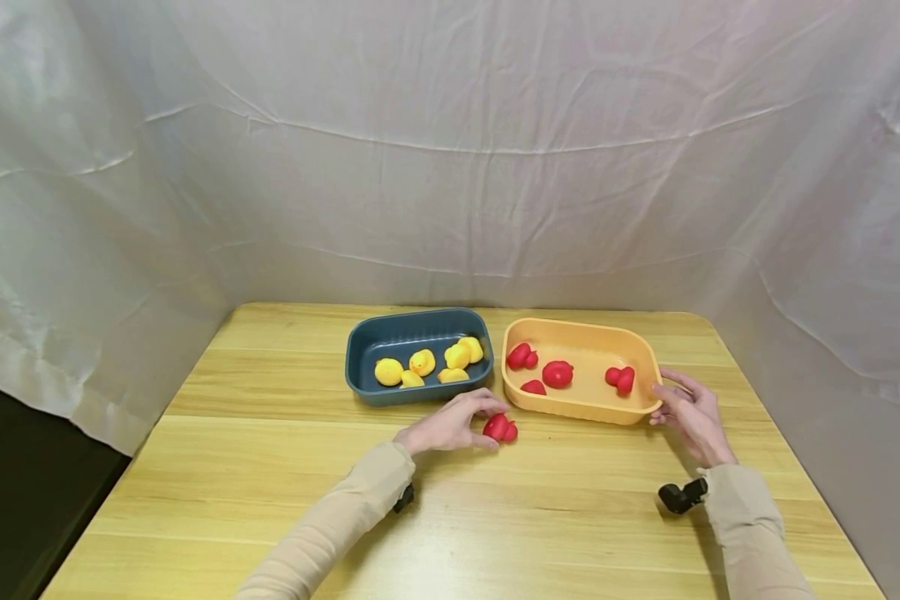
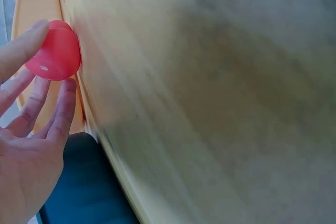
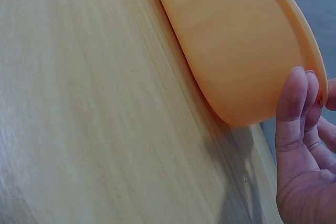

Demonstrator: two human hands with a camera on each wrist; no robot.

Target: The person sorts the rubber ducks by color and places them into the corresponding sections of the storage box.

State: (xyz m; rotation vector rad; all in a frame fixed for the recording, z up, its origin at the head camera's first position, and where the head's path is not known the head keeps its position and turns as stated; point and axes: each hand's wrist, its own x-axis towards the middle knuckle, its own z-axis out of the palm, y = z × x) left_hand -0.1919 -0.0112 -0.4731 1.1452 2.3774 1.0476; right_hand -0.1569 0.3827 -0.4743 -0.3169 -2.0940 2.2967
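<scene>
On the table in front of the gap between two bins, a small red toy duck [image 1: 500, 427] sits by my left hand [image 1: 453, 422]. My left thumb and spread fingers [image 2: 65, 103] reach around its near side without visibly closing on it; the left wrist view shows the thumb overlapping the red duck [image 2: 56, 56]. At the right end of the orange bin [image 1: 570, 408], my right hand [image 1: 693, 417] holds the rim, thumb over it and fingers along the outer wall. Close up, those fingers [image 3: 291, 98] lie against the orange bin [image 3: 236, 51].
Several red toy ducks [image 1: 557, 374] lie inside the orange bin. Left of it stands a dark blue bin [image 1: 390, 397] with several yellow toy ducks [image 1: 422, 362]. Both are near the back of the wooden table [image 1: 540, 517], before a pale curtain [image 1: 465, 200].
</scene>
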